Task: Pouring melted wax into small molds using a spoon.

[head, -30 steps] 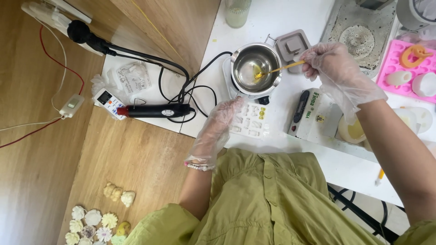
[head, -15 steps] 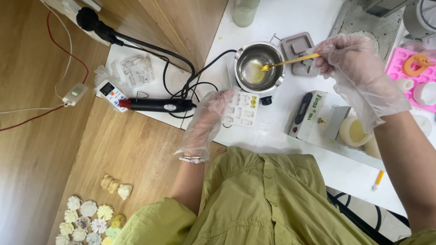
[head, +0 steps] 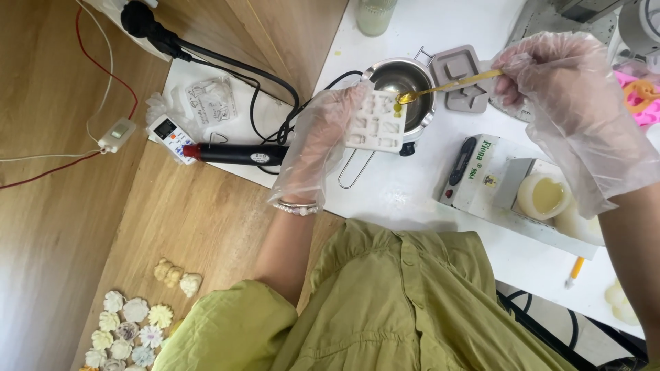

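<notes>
Hands, two, both in clear disposable gloves. I log the left hand (head: 317,145) with fingers closed on one small white silicone mould with many little cavities (head: 375,122), held tilted over the near rim of one round steel melting pot with a wire handle (head: 419,96). Right hand (head: 565,82): fingers pinched on one thin yellow-coated spoon (head: 447,86), its bowl end resting at the mould's upper edge, above the pot.

Pot stands on one white surface (head: 412,189). Just behind it, one grey silicone mould with blocky cavities (head: 462,75). Further back, one pale green glass jar (head: 375,14), partly cut off by the frame.

Right of the pot: one white box with a black panel (head: 481,175), and beside it one round white cup of yellowish wax (head: 544,196). One pink mould (head: 643,96) at the right edge.

Left, on a white board: one black rod-shaped heat tool with a red tip (head: 237,152) and one small white digital unit (head: 168,132).

Floor, lower left: a cluster of pale flower-shaped wax pieces (head: 134,323); I cannot count them exactly.
</notes>
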